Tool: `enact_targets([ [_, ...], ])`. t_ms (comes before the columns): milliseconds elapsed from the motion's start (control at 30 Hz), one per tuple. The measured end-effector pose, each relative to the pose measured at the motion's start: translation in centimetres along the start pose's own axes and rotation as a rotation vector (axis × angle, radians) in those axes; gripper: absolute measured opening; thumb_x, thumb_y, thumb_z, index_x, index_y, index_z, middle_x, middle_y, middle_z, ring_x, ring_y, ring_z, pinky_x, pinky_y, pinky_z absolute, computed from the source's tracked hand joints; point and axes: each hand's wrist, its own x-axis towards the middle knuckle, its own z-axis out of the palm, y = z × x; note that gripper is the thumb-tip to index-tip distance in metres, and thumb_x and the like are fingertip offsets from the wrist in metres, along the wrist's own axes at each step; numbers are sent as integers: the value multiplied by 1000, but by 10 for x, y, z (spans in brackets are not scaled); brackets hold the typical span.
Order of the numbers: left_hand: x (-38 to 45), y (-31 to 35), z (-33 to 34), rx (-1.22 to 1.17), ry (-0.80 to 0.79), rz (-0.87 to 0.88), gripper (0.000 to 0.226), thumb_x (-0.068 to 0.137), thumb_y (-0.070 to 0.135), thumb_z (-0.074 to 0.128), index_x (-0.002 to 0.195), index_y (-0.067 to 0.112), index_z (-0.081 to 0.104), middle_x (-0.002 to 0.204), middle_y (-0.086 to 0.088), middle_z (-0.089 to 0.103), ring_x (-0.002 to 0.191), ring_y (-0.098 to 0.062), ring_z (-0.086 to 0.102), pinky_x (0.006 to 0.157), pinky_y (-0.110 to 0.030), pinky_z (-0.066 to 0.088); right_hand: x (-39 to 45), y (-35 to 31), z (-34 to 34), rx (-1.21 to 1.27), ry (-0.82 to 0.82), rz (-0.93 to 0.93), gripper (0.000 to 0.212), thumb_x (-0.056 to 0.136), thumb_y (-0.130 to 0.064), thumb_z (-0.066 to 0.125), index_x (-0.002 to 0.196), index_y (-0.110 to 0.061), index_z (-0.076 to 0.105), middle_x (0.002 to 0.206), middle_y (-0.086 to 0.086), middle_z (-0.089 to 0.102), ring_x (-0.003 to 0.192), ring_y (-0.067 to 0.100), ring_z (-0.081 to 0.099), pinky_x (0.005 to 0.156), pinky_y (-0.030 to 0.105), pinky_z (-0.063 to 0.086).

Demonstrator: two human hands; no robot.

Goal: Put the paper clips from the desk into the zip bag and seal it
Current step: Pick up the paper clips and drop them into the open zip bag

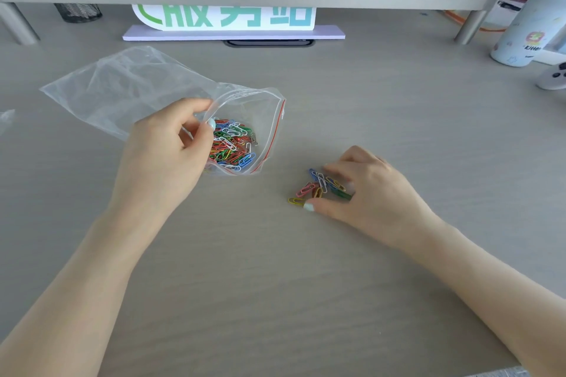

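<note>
The left hand [171, 147] pinches the near lip of the zip bag [144, 92], holding its mouth open on the bench [398, 101]. A heap of coloured clips [232, 144] already lies inside. The right hand [364, 187] rests spread over a small loose cluster of clips [318, 188] just right of the bag; thumb and fingers seem to touch them, though none looks lifted.

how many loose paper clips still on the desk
About 9 loose paper clips, clustered on the desk under the right hand's fingertips, right of the zip bag; more may be hidden beneath the fingers.
</note>
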Motion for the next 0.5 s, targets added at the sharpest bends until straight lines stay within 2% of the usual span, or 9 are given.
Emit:
enact_targets([
  [100,-1,0,0,0,-1,5,24,87,12,52,105,23,65,67,6,62,56,-2,54,49,-8,35,1,-3,7,23,2,-55,41,74,-54,64,101,-22,66,95,-3,49,81,16,46,62,22,29],
  [200,-1,0,0,2,-4,-1,25,87,13,52,106,23,65,69,6,62,57,-2,53,49,-7,34,4,0,8,121,7,-63,26,81,-40,64,98,-21,69,92,-1,51,71,18,45,58,15,30],
  [400,-1,-1,0,11,-17,-9,25,87,13,52,107,25,64,68,7,62,58,-1,55,49,-7,34,6,4,9,239,20,-23,14,85,-24,64,97,-26,71,87,-3,55,70,14,52,63,25,39],
  [500,-1,-2,0,12,-12,-18,26,87,14,52,108,26,64,70,7,62,59,-4,54,52,-11,37,7,5,8,300,24,-5,12,84,-21,65,91,-26,73,86,-6,57,72,10,54,64,20,40],
])
